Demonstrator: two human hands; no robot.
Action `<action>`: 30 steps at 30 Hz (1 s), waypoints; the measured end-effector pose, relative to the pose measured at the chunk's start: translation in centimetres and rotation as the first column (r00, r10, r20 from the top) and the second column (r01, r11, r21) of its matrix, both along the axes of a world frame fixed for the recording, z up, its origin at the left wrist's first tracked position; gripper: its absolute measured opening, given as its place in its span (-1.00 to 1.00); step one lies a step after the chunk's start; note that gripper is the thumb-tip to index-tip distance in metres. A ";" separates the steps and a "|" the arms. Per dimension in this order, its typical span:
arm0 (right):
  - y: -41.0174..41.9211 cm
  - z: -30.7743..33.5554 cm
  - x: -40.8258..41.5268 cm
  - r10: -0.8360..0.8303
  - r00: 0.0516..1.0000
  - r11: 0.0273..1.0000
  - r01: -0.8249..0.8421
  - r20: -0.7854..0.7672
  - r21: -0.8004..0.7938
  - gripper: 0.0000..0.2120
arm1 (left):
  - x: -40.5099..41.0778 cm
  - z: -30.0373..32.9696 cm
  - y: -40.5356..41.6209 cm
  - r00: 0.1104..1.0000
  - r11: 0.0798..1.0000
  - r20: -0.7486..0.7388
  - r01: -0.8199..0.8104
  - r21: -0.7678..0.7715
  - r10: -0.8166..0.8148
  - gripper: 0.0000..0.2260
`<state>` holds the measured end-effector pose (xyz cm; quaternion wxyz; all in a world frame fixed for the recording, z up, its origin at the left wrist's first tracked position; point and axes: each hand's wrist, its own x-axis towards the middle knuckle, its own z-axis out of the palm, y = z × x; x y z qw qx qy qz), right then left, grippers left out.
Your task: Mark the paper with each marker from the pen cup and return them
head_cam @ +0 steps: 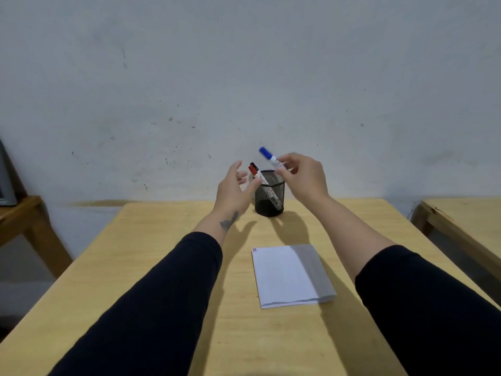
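A black mesh pen cup stands at the far middle of the wooden table. A red-capped marker leans out of the cup to the left. Above the cup's rim, my right hand pinches a blue-capped marker, cap pointing up and left. My left hand hovers just left of the cup with fingers spread, close to the red marker but not gripping it. A white pad of paper lies nearer me, with small red marks at its top left corner.
A stained grey wall rises right behind the table. Another wooden table stands to the right across a gap, and a wooden stand with a grey object on it is at the left.
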<state>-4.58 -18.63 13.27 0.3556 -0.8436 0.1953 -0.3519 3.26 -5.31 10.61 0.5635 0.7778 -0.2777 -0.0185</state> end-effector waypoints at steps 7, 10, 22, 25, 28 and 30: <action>-3.6 3.0 6.6 -0.069 0.994 0.997 0.065 0.083 0.046 -0.82 | 2.7 -3.8 -5.6 0.988 0.982 -0.088 -0.111 0.151 0.125 -0.24; -4.4 1.3 8.7 -0.056 0.997 0.998 0.055 -0.057 -0.017 -0.80 | 3.9 -4.5 -7.6 0.986 0.987 -0.085 -0.140 0.077 0.146 -0.42; -5.1 -3.1 11.2 -0.259 0.854 0.938 0.112 -0.450 -0.327 -0.93 | 4.6 -5.3 -8.4 0.997 0.997 -0.061 -0.049 0.065 0.053 -0.42; -5.0 -2.1 10.3 -0.195 0.889 0.969 0.111 -0.414 -0.219 -0.75 | 4.9 -4.9 -8.1 0.995 0.996 -0.081 -0.043 0.083 0.050 -0.37; -4.8 -0.9 8.8 -0.152 0.917 0.982 0.097 -0.369 -0.165 -0.68 | 4.8 -3.5 -7.3 0.998 0.988 -0.048 -0.040 0.146 0.048 -0.33; -4.2 -0.2 7.3 -0.153 0.925 0.984 0.108 -0.348 -0.145 -0.67 | 3.7 -2.1 -6.3 0.998 0.974 -0.002 -0.059 0.217 0.061 -0.36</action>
